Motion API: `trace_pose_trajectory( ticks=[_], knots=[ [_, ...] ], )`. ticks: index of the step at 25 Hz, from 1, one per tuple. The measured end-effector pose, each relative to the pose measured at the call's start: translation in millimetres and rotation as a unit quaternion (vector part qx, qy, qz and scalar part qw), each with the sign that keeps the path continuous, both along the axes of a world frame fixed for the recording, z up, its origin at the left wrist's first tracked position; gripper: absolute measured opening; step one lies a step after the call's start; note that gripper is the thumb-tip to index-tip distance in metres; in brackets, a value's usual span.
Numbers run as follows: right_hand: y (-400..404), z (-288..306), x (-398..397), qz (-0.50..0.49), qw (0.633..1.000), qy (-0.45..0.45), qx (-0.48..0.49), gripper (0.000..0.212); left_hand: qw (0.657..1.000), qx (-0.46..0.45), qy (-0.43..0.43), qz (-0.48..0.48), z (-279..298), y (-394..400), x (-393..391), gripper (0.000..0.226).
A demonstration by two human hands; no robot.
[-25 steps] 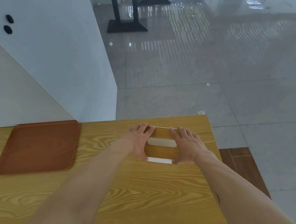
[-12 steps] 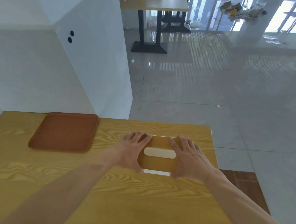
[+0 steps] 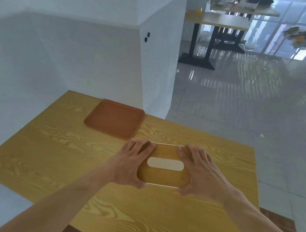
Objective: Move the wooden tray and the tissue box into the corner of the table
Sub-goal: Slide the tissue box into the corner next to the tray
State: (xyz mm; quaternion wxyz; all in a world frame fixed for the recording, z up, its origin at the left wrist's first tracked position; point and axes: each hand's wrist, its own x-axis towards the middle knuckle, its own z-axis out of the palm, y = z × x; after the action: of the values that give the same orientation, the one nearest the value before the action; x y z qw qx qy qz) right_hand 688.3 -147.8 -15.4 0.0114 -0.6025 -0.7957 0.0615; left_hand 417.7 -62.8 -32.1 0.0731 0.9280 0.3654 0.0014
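Observation:
The tissue box [image 3: 163, 175] has a wood-coloured lid with a white oval slot and sits near the middle of the yellow wooden table [image 3: 60, 149]. My left hand [image 3: 132, 164] clasps its left end and my right hand [image 3: 201, 172] clasps its right end, fingers curled over the far edge. The brown wooden tray [image 3: 114, 121] lies flat and empty at the table's far edge against the white wall, just beyond and left of the box.
A white wall [image 3: 60, 53] bounds the table's far and left sides, with a projecting white pillar [image 3: 158, 59] behind the tray. The table's right edge drops to a glossy tiled floor [image 3: 243, 110]. Another table on a black pedestal [image 3: 203, 45] stands far off.
The view has swung left and tilted, so the tray and wall corner now sit ahead. The box, held in both hands, has come closer to the tray.

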Motion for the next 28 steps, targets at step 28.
trace_pose_trajectory(
  ticks=[28],
  knots=[
    [65.1,-16.3,-463.9,0.32,0.947,0.009,-0.001,0.118,0.941,0.017,0.006,0.337,-15.2,-129.8,-453.8,0.118]
  ],
)
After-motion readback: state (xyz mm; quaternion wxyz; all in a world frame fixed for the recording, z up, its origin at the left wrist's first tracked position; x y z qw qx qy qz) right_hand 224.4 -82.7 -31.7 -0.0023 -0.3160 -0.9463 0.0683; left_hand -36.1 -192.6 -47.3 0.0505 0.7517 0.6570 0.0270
